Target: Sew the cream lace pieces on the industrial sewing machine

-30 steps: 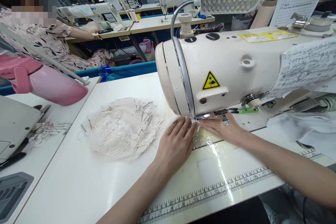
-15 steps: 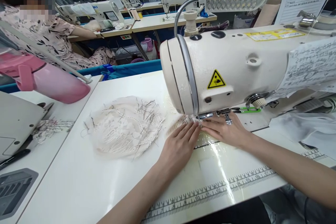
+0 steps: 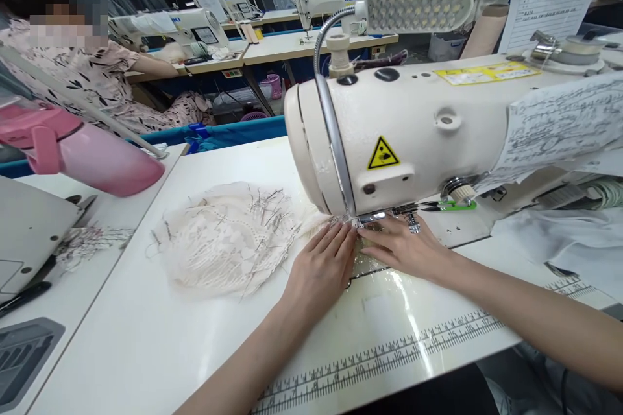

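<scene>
My left hand (image 3: pixel 325 262) lies flat, fingers stretched forward, on a cream lace fabric (image 3: pixel 310 219) at the sewing head of a white sewing machine (image 3: pixel 394 123). Close to the needle area, my right hand (image 3: pixel 409 248) rests with its fingers spread beside the metal presser parts. Both hands partly cover the fabric, and the needle itself is hidden. Left of my left hand lies a larger, rumpled lace piece (image 3: pixel 228 240) with loose dark thread ends. Green-handled thread snips (image 3: pixel 455 206) lie on the machine bed behind my right hand.
A ruler strip (image 3: pixel 379 363) runs along the table's front edge. White cloth (image 3: pixel 559 243) lies at right. A pink bottle (image 3: pixel 107 159) stands tilted in view at left, near another machine (image 3: pixel 34 233). Beyond the blue cloth edge, a person (image 3: pixel 92 71) sits at another table.
The view has shifted slightly, so the machine appears further left and lower. Both hands stay at the sewing head, and the fabric's edge beside my left hand looks shifted.
</scene>
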Tool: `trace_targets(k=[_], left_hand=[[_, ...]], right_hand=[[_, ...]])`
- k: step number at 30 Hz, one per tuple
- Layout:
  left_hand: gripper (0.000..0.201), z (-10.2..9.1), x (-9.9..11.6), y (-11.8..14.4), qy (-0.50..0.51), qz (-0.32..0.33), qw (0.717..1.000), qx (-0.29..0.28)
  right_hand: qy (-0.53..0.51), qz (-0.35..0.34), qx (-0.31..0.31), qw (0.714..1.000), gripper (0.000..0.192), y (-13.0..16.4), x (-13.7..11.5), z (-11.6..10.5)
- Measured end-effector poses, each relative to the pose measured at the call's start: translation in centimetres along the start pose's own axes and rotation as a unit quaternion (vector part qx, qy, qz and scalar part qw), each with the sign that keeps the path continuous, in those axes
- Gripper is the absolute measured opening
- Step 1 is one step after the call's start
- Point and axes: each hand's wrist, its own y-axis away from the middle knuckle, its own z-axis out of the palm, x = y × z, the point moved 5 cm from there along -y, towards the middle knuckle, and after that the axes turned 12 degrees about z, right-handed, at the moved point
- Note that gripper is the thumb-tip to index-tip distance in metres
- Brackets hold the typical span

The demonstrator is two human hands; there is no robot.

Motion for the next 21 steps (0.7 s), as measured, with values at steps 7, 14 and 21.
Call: trace_targets(k=[7, 14, 21], left_hand=[[0.035, -0.1, 0.1, -0.3, 0.011, -0.011, 1.000, 0.008], [0.036, 0.2, -0.2, -0.2, 0.014, -0.027, 1.000, -0.002], [0.039, 0.9, -0.7, 0.0, -0.008, -0.004, 1.000, 0.014]], right_hand=[[0.040, 0.004, 0.030, 0.999, 0.036, 0.1, -0.1, 0.0], [0.039, 0.000, 0.014, 0.999, 0.037, -0.1, -0.1, 0.0], [-0.006, -0.065, 0.047, 0.997, 0.025, -1.1, -0.4, 0.0]])
